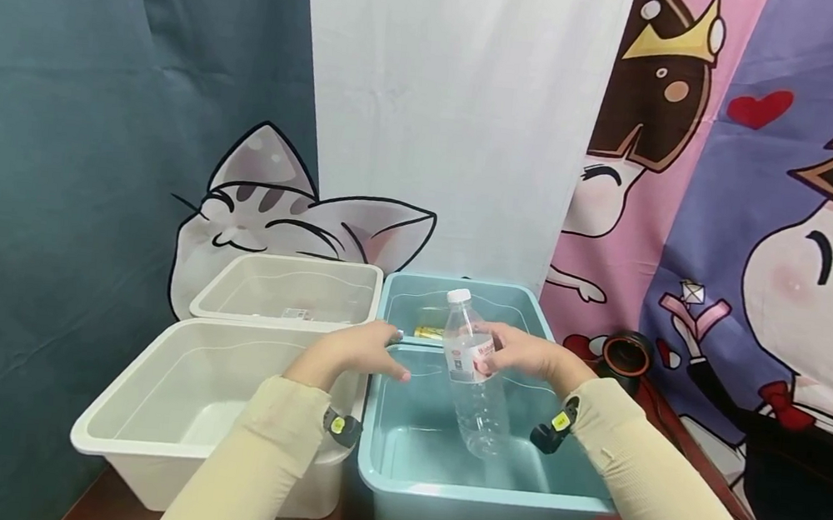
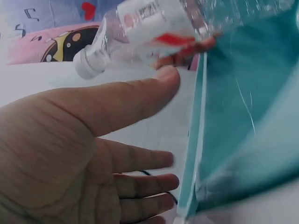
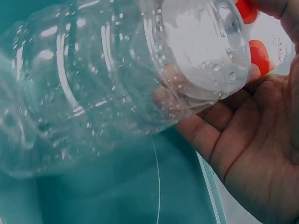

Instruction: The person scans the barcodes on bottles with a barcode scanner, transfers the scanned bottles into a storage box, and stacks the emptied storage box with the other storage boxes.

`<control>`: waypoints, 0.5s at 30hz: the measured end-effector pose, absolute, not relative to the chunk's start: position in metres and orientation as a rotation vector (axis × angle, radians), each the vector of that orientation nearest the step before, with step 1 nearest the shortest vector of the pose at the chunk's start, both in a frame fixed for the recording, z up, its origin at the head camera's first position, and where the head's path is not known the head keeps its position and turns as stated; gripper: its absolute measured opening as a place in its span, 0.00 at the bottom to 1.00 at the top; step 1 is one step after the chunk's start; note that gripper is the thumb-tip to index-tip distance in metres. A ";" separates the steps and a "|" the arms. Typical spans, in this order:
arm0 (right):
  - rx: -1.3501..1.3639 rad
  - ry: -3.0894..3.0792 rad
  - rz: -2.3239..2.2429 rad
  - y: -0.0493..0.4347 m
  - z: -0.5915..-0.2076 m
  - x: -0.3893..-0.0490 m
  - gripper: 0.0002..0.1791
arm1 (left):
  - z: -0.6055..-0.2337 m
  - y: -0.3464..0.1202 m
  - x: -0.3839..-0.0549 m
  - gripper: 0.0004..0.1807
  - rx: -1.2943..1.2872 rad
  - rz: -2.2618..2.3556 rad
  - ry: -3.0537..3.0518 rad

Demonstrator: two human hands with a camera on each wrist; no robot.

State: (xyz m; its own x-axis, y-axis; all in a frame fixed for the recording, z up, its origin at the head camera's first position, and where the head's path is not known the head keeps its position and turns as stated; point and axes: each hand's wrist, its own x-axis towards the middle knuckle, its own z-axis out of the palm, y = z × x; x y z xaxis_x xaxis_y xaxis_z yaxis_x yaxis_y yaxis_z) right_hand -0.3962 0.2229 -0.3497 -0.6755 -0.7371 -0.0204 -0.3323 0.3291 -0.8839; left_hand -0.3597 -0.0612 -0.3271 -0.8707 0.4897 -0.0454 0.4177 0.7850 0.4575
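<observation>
My right hand (image 1: 520,354) grips a clear plastic bottle (image 1: 476,408) around its labelled middle, thumb on the near side. The bottle tilts, its white cap up and its base inside the front blue bin (image 1: 484,494). Water droplets cling to its inner wall in the right wrist view, and the label (image 3: 275,42) is white and red. My left hand (image 1: 357,350) holds nothing; it hovers at the inner rims between the front white and blue bins. In the left wrist view its fingers (image 2: 145,185) are extended and spread from the thumb, with the bottle just beyond.
A front white bin (image 1: 97,445) stands to the left. Behind are a second white bin (image 1: 204,307) with a small label inside and a second blue bin (image 1: 526,300) holding a yellow-labelled item (image 1: 429,332). A dark round object (image 1: 626,355) sits at right by the printed curtain.
</observation>
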 end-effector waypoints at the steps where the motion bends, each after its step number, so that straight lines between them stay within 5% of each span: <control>1: -0.954 2.181 -1.309 0.222 -0.350 -0.397 0.32 | -0.327 -0.059 -0.361 0.42 0.725 0.733 2.799; 15: -0.889 2.449 -1.585 0.216 -0.345 -0.399 0.35 | -0.325 -0.023 -0.359 0.54 0.624 1.271 2.545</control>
